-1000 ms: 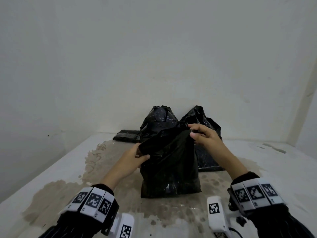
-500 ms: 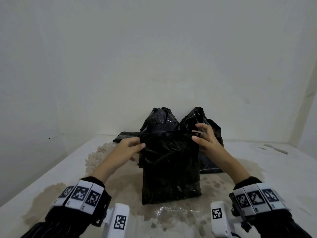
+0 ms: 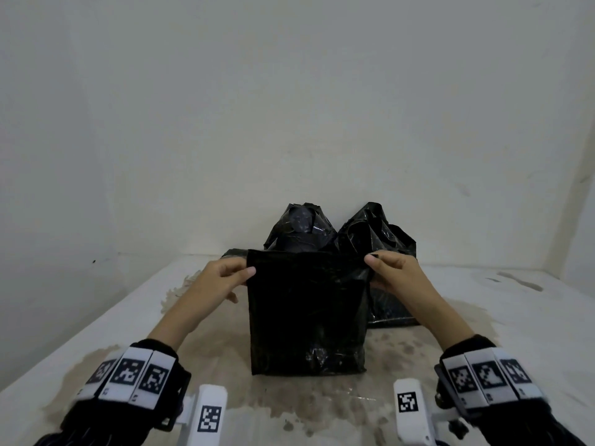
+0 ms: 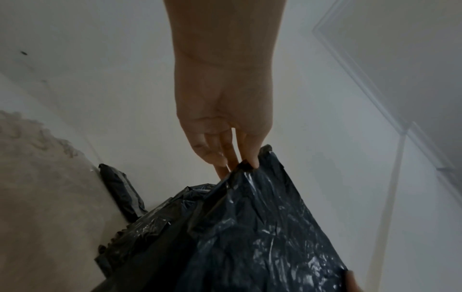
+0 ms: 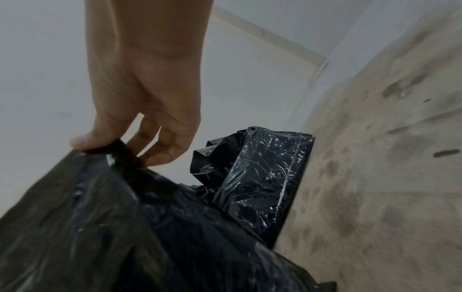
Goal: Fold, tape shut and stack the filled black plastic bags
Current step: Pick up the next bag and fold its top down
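Front black bag (image 3: 307,313) top now pulled flat and taut, left hand (image 3: 222,278) and right hand (image 3: 396,273) pinching its upper corners

A white, brown-stained surface (image 3: 483,333) carries an upright black bag (image 3: 306,317) near the front, two crumpled black bags (image 3: 376,233) behind it against the wall, and a flat dark packet (image 4: 120,189) beside them.

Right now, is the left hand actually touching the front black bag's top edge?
Touching. The left wrist view shows the left hand pinching the top corner of the front black bag; the head view shows the thumb lying over that same edge.
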